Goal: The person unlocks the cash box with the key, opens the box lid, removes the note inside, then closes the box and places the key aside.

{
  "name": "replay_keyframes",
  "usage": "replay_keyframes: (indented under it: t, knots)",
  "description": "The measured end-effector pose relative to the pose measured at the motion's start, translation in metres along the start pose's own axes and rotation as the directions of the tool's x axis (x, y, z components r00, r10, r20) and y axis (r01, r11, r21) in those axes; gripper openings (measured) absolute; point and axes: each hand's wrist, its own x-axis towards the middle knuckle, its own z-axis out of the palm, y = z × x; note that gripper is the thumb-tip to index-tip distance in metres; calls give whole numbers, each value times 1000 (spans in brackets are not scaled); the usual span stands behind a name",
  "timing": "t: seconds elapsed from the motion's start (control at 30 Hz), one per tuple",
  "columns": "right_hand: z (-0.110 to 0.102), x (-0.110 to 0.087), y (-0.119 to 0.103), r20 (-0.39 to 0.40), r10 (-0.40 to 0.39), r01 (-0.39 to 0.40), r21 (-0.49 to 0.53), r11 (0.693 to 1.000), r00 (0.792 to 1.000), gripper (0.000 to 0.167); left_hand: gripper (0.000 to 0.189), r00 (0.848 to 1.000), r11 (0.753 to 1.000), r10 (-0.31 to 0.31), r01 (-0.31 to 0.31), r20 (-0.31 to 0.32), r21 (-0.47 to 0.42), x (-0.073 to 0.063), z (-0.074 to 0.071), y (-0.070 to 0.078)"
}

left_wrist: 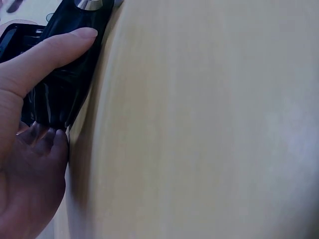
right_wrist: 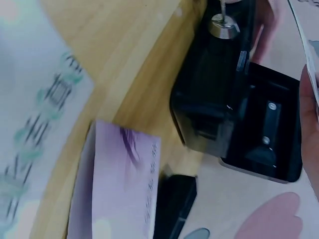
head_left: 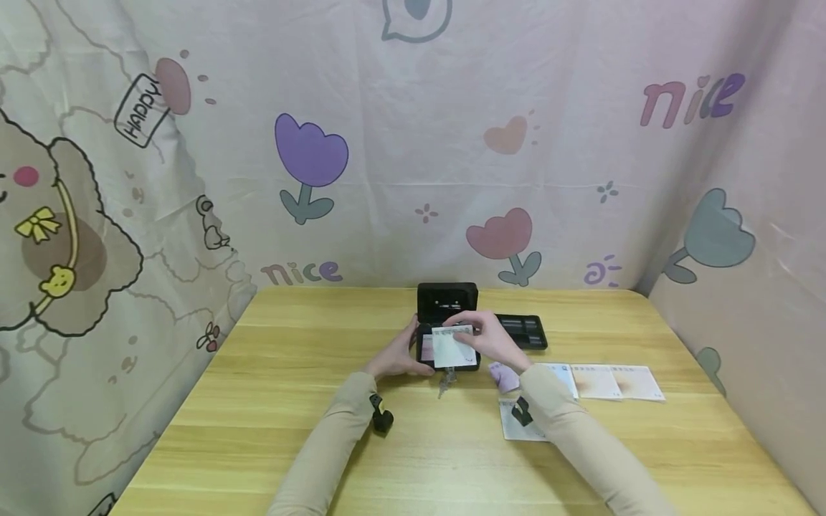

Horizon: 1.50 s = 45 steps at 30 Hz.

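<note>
A small black cash box point(head_left: 479, 362) stands with its lid point(head_left: 428, 308) raised. My left hand point(head_left: 395, 357) grips its left end; in the left wrist view the thumb point(left_wrist: 60, 54) lies along the black wall point(left_wrist: 75, 82), the other fingers lower on the box. Over the opening, my right hand point(head_left: 493, 340) pinches a pale green note-like paper slip point(head_left: 452, 352). A pinkish slip point(head_left: 426, 348) shows inside the box, partly covered by the held one. Keys point(head_left: 447, 383) hang at the front, from a round metal lock point(right_wrist: 224, 27).
A black compartment tray point(head_left: 532, 331) lies right of the box. Near my right forearm are a folded purple slip point(head_left: 503, 377), a pale green slip point(head_left: 516, 428), a bluish slip point(head_left: 563, 376) and two brownish-white slips point(head_left: 635, 382). A printed cloth hangs behind the wooden table point(head_left: 290, 337).
</note>
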Motion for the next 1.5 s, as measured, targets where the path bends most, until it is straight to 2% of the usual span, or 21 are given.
replay_keyframes:
  t: [0.5,0.7,0.97,1.17,1.37,1.5]
  knots:
    - [-36,-53,-5,-29,-17,16,-21,1000,999,21,133,1000,1000,-14,14,0,26,1,-1,-4]
    - [-54,-73,0,2,4,-4,15,1000,1000,20,132,1000,999,-3,3,-5,36,1,-1,-3]
    - [-74,-92,2,20,50,-50,12,999,999,19,131,1000,999,16,-16,-9,37,1,-1,-2]
    - [-89,-105,9,45,53,-54,18,998,998,18,132,1000,999,8,-8,-11,41,1,-1,-3]
    - [-103,-117,20,106,117,-121,37,992,987,20,132,1000,998,1,0,-11,59,2,0,-4]
    - [-113,-126,30,137,118,-121,9,993,984,20,132,1000,998,0,0,-9,60,2,-1,-4]
